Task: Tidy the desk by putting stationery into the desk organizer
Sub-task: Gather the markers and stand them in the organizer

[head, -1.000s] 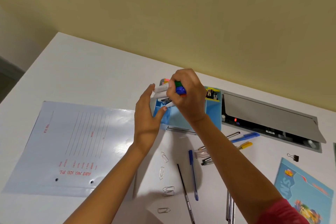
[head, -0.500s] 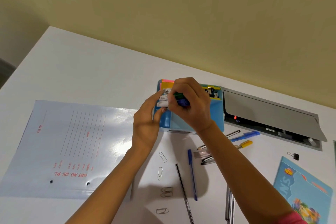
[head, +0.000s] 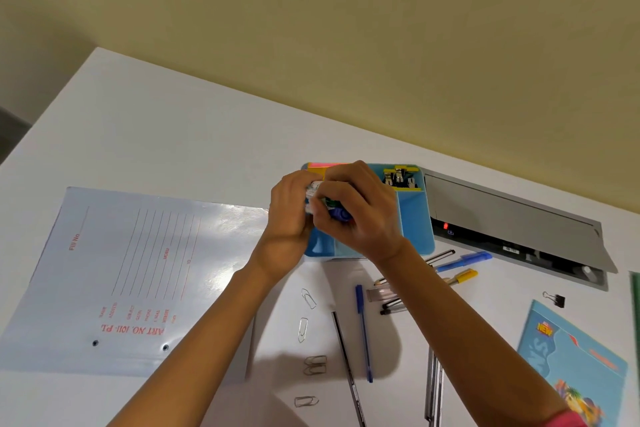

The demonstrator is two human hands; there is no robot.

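A blue desk organizer (head: 414,218) lies on the white desk, with yellow binder clips (head: 400,177) in its back right compartment. Both hands are over its left half. My right hand (head: 360,211) is closed on a bundle of markers (head: 330,208) with white barrels and green and blue caps. My left hand (head: 289,215) presses against the bundle's left end. Loose pens (head: 362,329) and paper clips (head: 304,329) lie on the desk in front of the organizer.
A pale file folder (head: 121,274) lies at the left. An open grey cable hatch (head: 512,215) sits right of the organizer. A blue booklet (head: 571,357) and a black binder clip (head: 556,299) are at the right. More pens (head: 464,258) lie under my right forearm.
Both hands have lowered the marker bundle toward the organizer's left part, and my left hand has closed in from open beside it to touching its end.
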